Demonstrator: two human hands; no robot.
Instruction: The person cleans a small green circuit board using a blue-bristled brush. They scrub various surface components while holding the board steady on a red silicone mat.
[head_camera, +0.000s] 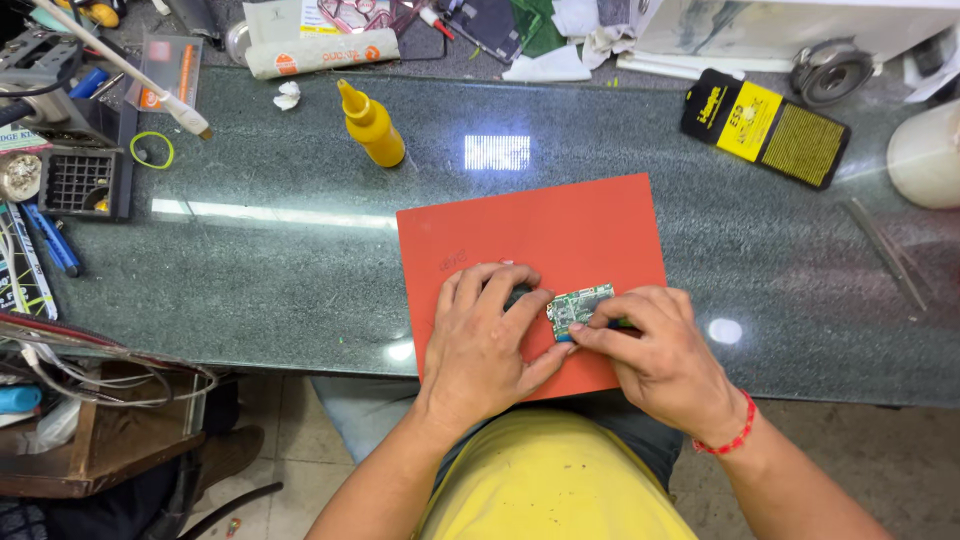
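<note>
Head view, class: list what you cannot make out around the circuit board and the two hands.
- Circuit board: lower edge hidden by right hand.
- Dark thing under left hand: mostly covered, kind unclear.
- Board parts: too small.
- Red mat: near edge hidden by both hands.

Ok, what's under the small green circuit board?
The small green circuit board lies on the orange rectangular mat, on the dark stone worktop. Both hands cover its ends; a dark part beneath the left fingers is unclear.
</note>
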